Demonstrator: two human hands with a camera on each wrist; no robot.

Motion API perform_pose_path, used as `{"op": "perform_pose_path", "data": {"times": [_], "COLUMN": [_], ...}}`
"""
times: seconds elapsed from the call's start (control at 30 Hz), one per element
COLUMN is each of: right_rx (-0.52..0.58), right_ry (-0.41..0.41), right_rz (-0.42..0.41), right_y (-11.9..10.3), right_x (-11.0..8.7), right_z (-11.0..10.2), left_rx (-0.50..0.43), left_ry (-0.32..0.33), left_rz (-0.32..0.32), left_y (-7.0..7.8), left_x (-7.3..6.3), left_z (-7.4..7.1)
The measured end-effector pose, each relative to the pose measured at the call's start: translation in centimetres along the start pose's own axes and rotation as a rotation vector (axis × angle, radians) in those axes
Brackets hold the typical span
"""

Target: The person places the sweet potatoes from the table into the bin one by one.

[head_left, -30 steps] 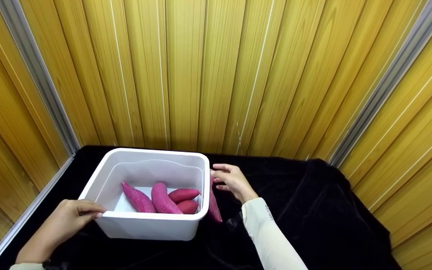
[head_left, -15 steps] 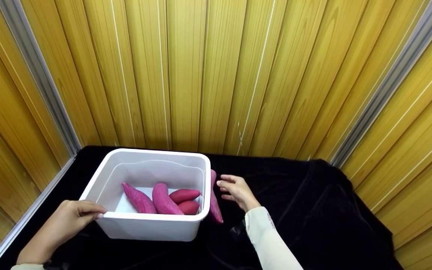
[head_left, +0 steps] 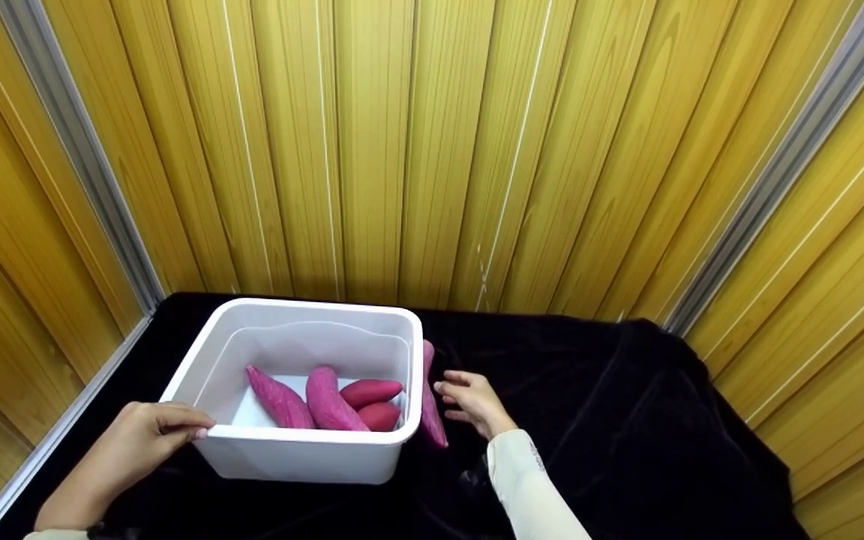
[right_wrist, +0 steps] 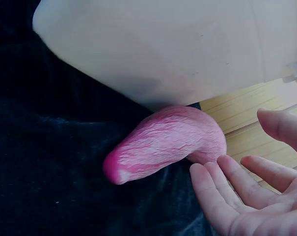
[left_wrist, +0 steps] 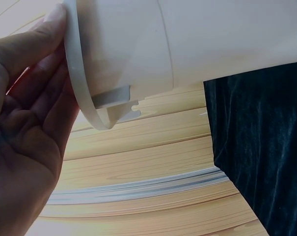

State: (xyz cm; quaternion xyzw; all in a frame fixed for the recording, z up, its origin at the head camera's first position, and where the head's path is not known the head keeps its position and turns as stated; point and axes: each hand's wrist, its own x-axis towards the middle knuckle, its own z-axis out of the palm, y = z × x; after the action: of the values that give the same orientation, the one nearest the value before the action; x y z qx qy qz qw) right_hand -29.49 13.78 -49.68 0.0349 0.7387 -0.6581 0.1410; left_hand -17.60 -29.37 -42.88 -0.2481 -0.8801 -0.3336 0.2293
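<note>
A white plastic bin (head_left: 304, 457) stands at the left on black cloth. Its near left rim is pinched between the thumb and fingers of my left hand (head_left: 139, 435); the left wrist view shows the thumb pressed on the rim (left_wrist: 79, 73). Inside lie several sweet potatoes: a long purple-pink one (head_left: 280, 399), a curved one (head_left: 331, 401) and redder ones (head_left: 372, 391). Outside, along the bin's right wall, lies another curved sweet potato (right_wrist: 163, 142), partly hidden by the rim in the head view. My right hand (head_left: 477, 401) is just right of it, empty, fingers loosely spread.
Black velvety cloth (head_left: 627, 420) covers the surface and extends far to the right. Yellow wood-patterned panels (head_left: 447, 150) rise behind and on both sides, with grey metal strips (head_left: 769, 165) at the corners.
My right hand has drawn back from the far end of the outside sweet potato, moving nearer to me and slightly right. The left hand and bin stay nearly in place.
</note>
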Motion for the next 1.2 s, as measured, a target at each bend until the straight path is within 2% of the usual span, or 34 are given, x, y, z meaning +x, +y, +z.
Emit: {"op": "perform_pose_path", "data": {"times": [0.2, 0.5, 0.83, 1.2], "right_rx": [-0.016, -0.032, -0.036, -0.004], "right_ry": [-0.009, 0.008, -0.028, -0.052], "right_rz": [0.016, 0.028, 0.023, 0.033], "right_y": [1.2, 2.4, 3.2, 3.9], "right_x": [0.0, 0.2, -0.1, -0.3], "right_z": [0.4, 0.9, 1.0, 1.2], "left_rx": [-0.027, -0.013, 0.000, 0.002], "left_ry": [0.018, 0.012, 0.000, 0.001], "left_rz": [0.027, 0.014, -0.019, -0.008], "left_y": [-0.1, -0.1, 0.0, 0.0], "left_x": [-0.1, 0.0, 0.0, 0.0], "left_z": [0.1, 0.0, -0.1, 0.0]}}
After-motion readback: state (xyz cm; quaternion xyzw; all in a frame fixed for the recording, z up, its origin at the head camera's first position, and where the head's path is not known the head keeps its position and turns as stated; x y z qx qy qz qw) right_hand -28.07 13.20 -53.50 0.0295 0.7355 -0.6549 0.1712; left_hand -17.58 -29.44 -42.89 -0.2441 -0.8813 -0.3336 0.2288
